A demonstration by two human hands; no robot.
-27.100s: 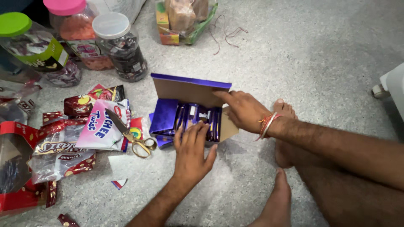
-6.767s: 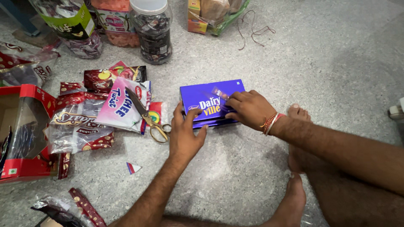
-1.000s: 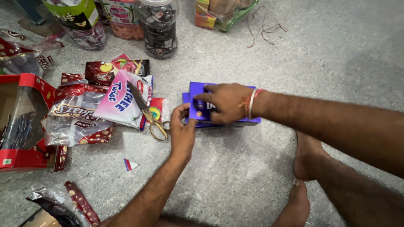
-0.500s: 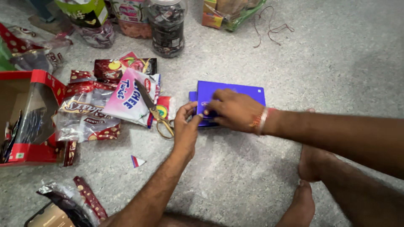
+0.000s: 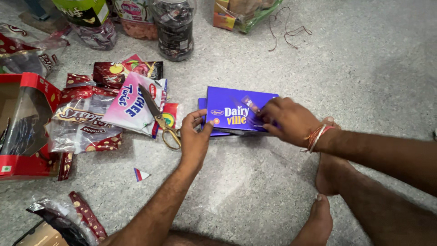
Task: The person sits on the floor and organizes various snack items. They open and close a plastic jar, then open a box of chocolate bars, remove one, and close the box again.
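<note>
Box (image 5: 236,111) on floor (image 5: 364,68) btwn both hands; scissors (image 5: 159,118) on packets (image 5: 123,102) just left; jars (image 5: 174,27) behind.
</note>
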